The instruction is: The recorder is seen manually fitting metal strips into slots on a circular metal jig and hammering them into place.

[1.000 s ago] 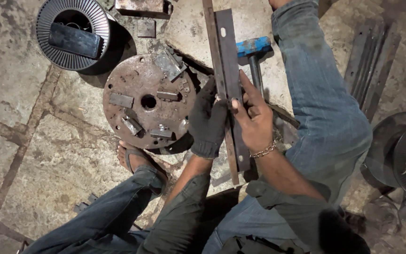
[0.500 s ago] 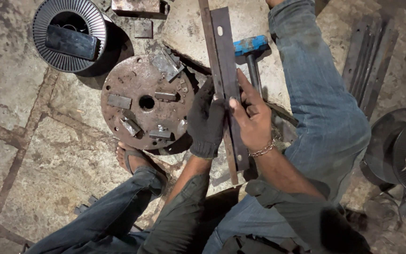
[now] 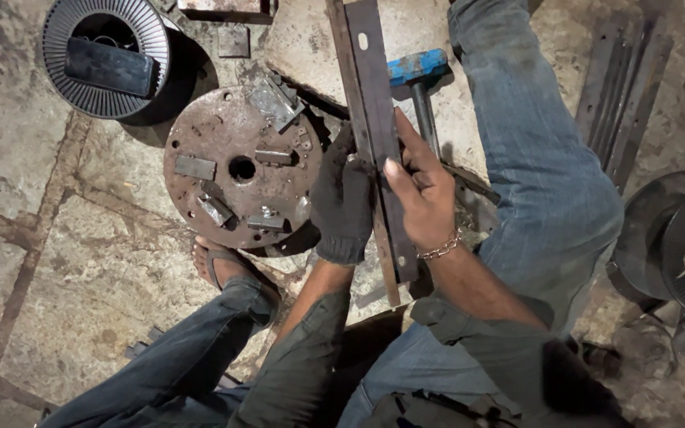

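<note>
At the far left, around ten o'clock, a ribbed wire spool (image 3: 105, 55) sits on the stone floor (image 3: 57, 238) with a dark block lying across its hub. Toward the middle lies a rusty round plate (image 3: 235, 166) with small metal blocks fixed around its centre hole; a sandalled foot (image 3: 223, 265) rests just below it at six o'clock of the plate. Next comes the gloved left hand (image 3: 342, 202), clenched around the left edge of a long flat steel bar (image 3: 374, 119). The bar runs from twelve o'clock down to about six, passing between both hands. The bare right hand (image 3: 422, 194) grasps its right edge, thumb laid along the face. A blue-headed hammer (image 3: 418, 75) lies just right of the bar. More steel strips (image 3: 624, 103) lie at two o'clock.
</note>
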